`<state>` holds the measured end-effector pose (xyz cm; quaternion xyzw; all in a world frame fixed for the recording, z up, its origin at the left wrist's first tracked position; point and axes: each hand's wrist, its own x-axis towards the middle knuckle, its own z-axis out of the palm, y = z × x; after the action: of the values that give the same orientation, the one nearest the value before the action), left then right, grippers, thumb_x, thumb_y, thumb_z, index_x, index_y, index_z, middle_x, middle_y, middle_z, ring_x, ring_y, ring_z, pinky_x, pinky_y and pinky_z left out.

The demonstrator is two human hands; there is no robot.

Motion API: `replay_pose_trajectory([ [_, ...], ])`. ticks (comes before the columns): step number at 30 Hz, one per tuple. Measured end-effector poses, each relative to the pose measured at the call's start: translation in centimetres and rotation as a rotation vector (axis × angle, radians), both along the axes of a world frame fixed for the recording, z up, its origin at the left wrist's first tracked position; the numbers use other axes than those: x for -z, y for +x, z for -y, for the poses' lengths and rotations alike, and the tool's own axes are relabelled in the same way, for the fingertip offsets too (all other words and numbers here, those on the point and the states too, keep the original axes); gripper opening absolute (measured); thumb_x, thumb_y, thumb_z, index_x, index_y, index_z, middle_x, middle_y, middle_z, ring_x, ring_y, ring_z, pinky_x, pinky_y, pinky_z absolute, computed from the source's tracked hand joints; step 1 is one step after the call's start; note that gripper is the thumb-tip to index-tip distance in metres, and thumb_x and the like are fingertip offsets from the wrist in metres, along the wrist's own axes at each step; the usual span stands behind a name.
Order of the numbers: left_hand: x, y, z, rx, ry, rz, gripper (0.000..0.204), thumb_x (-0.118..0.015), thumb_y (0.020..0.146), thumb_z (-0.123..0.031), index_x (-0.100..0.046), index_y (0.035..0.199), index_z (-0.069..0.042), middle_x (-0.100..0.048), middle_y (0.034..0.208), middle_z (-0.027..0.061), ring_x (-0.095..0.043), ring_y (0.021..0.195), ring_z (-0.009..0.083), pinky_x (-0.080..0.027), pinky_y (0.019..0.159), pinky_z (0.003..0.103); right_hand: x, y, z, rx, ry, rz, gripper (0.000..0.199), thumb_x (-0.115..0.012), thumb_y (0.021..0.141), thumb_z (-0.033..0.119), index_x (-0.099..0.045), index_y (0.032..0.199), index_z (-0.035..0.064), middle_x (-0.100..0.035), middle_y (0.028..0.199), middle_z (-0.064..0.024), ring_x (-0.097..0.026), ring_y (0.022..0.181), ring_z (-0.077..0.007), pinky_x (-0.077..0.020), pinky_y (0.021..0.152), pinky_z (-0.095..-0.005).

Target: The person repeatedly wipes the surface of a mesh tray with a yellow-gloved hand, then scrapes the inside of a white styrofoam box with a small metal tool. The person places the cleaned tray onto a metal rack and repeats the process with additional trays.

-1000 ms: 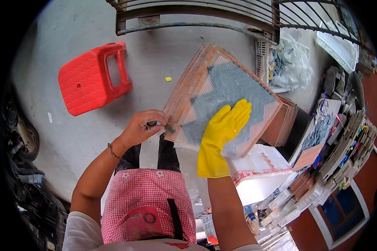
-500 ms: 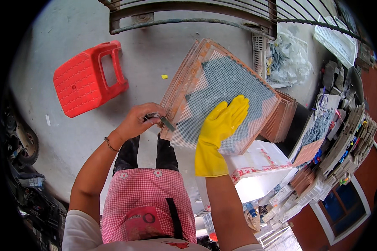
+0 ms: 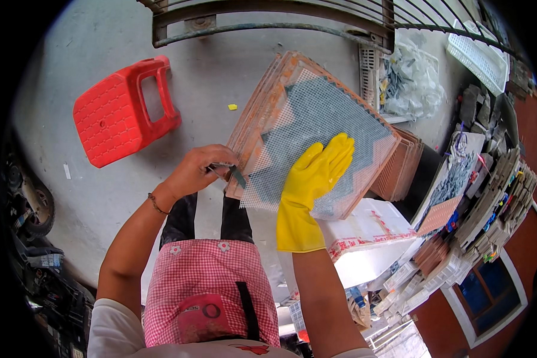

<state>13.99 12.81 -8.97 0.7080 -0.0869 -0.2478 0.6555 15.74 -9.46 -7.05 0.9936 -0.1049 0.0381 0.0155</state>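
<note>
A stack of orange-brown trays lies tilted in front of me. Over the top one is a white mesh sheet with a zigzag field of grey-green pieces under it. My right hand, in a yellow rubber glove, rests flat on the mesh with its fingers stretched out. My bare left hand is closed at the stack's near left corner. From its fingers sticks a small dark flat strip, its tip by the mesh edge; part of what I grip is hidden.
A red plastic stool stands on the left. Ahead runs a metal rack. On the right are a white box below the stack, more ribbed trays, a crate with plastic bags and piled boards.
My left hand and the dark strip have shifted very slightly up, and the strip has turned a little steeper. The gloved right hand stays nearly in place on the mesh.
</note>
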Motion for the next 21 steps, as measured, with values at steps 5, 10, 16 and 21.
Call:
replay_pose_trajectory([
  [5, 0.29, 0.07, 0.0, 0.022, 0.002, 0.023, 0.032, -0.057, 0.065, 0.013, -0.059, 0.092, -0.003, -0.061, 0.091, 0.0087, -0.059, 0.082, 0.0219, -0.049, 0.071, 0.028, 0.23, -0.07, 0.13, 0.0, 0.004, 0.032, 0.045, -0.035, 0.092, 0.025, -0.035, 0.128, -0.0034, -0.033, 0.133, -0.023, -0.03, 0.124, -0.0357, -0.0192, 0.105, -0.0412],
  [10, 0.51, -0.22, 0.44, 0.077, 0.021, 0.072, 0.031, -0.059, 0.066, 0.012, -0.058, 0.093, -0.003, -0.061, 0.089, 0.0088, -0.059, 0.08, 0.0226, -0.05, 0.067, 0.029, 0.13, 0.04, -0.06, 0.0, 0.007, 0.037, 0.045, -0.037, 0.091, 0.023, -0.035, 0.126, -0.0052, -0.034, 0.131, -0.0244, -0.031, 0.123, -0.037, -0.02, 0.104, -0.0424],
  [16, 0.26, -0.1, 0.6, 0.107, 0.058, 0.178, 0.037, -0.059, 0.061, 0.013, -0.057, 0.094, -0.004, -0.061, 0.09, 0.0092, -0.059, 0.082, 0.0264, -0.05, 0.067, 0.032, 0.21, 0.0, 0.01, 0.006, 0.011, 0.038, 0.045, -0.036, 0.092, 0.024, -0.035, 0.127, -0.0038, -0.033, 0.133, -0.0231, -0.03, 0.124, -0.0359, -0.0192, 0.105, -0.0416],
  [21, -0.42, -0.15, 0.64, 0.143, 0.187, 0.32, 0.043, -0.059, 0.056, 0.013, -0.057, 0.094, -0.006, -0.061, 0.09, 0.0081, -0.059, 0.083, 0.0273, -0.05, 0.067, 0.033, 0.23, -0.06, 0.05, 0.006, 0.015, 0.036, 0.045, -0.035, 0.092, 0.024, -0.035, 0.127, -0.0041, -0.033, 0.133, -0.0231, -0.029, 0.125, -0.0359, -0.0188, 0.105, -0.0418],
])
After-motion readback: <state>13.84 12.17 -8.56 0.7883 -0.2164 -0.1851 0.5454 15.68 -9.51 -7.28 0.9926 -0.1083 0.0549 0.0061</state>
